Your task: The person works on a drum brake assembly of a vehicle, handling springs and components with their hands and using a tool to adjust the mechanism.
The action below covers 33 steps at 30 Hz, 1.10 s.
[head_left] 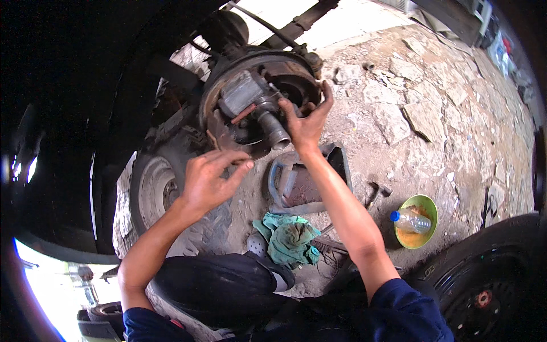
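Note:
A rusty brake assembly with curved shoes and a protruding metal spindle hangs at the upper middle. My right hand grips its right side, thumb beside the hub and fingers curled at the shoe. My left hand is lower left, by the assembly's lower rim, its fingertips drawn toward the thumb; what they hold, if anything, is unclear. A cut-open plastic container lies on the ground below.
A wheel lies behind my left arm; a tyre is lower right. A green bowl holds a plastic bottle. A hammer, a teal rag and broken slabs are on the ground. Dark vehicle bodywork overhangs the left.

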### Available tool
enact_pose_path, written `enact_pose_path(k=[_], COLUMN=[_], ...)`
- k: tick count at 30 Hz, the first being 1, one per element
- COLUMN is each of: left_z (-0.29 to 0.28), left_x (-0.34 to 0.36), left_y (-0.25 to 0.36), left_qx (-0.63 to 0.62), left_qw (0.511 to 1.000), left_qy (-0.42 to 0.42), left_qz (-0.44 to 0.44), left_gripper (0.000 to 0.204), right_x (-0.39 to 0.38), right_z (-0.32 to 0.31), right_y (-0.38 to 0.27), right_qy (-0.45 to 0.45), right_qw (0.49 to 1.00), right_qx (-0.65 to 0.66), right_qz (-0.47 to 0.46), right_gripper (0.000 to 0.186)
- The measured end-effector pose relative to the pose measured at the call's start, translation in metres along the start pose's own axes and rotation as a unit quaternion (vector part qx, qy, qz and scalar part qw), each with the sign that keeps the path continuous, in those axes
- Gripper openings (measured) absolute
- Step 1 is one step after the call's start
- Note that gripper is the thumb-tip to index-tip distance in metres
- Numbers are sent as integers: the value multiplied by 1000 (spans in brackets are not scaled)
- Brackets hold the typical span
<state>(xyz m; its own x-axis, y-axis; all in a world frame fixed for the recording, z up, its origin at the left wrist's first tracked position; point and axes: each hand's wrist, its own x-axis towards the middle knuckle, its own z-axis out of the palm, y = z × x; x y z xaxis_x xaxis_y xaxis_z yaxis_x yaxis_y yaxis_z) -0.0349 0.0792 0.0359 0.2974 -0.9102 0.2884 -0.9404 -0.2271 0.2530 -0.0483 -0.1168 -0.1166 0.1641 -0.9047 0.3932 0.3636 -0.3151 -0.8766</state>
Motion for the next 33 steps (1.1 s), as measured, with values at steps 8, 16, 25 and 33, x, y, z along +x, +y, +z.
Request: enact_pose_path(k=[8,16,25,33], left_z=[7,51,106,96], left_x=[-28,-18,12,22], left_y=[-24,-78,-76,-107], left_qx=[-46,-13,-9,94], left_qw=[996,961,904,883], left_qy=[27,271,426,456], left_qz=[-75,-58,-23,56], left_gripper=[23,60,62,57], right_x=[0,5,5,20], right_z=[-18,-34,-30,-39], right_y=[9,-3,-3,-29], right_qy=[-36,-85,-170,-249], right_qw=[996,987,977,941], right_qx=[-51,-99,-125,-228], right_qz=[-70,-96,-34,-25], right_gripper=[74,38,52,70])
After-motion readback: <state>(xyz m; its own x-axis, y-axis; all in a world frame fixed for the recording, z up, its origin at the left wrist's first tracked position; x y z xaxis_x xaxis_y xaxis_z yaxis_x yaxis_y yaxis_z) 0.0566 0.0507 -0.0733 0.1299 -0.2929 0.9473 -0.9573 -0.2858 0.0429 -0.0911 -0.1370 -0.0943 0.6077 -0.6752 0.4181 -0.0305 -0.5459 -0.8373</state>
